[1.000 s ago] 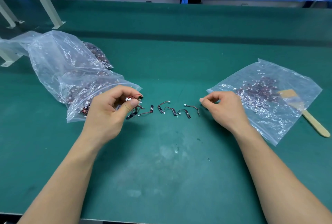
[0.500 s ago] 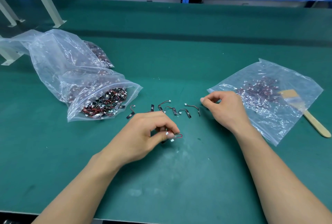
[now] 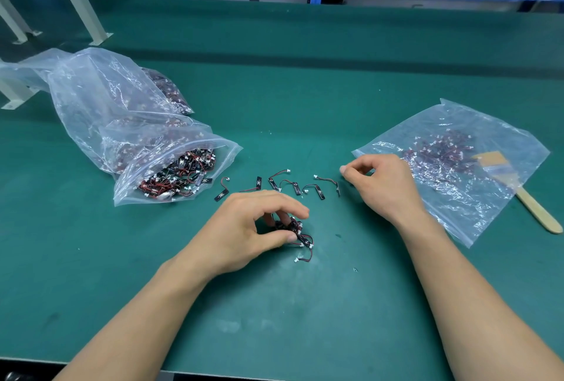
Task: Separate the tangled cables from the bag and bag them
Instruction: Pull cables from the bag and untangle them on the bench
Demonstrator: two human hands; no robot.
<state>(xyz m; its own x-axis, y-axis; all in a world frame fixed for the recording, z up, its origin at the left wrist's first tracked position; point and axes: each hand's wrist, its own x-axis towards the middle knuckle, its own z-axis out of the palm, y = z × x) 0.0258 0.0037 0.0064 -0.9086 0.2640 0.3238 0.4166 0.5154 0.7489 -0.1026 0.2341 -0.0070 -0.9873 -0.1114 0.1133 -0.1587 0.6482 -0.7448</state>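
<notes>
Pulled from the open left bag (image 3: 88, 99) a second ago, a tangle of cables (image 3: 297, 232) now sits on the green mat (image 3: 274, 304), just short of the row of separated cables (image 3: 296, 188). The left hand (image 3: 253, 228) pinches it between curled thumb and fingers. The right hand (image 3: 381, 185), unmoved, is curled beside the right bag (image 3: 457, 212); I cannot tell whether it pinches anything.

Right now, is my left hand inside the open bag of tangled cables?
No, the left hand grips a small clump of cables on the green table, apart from the open bag.
</notes>
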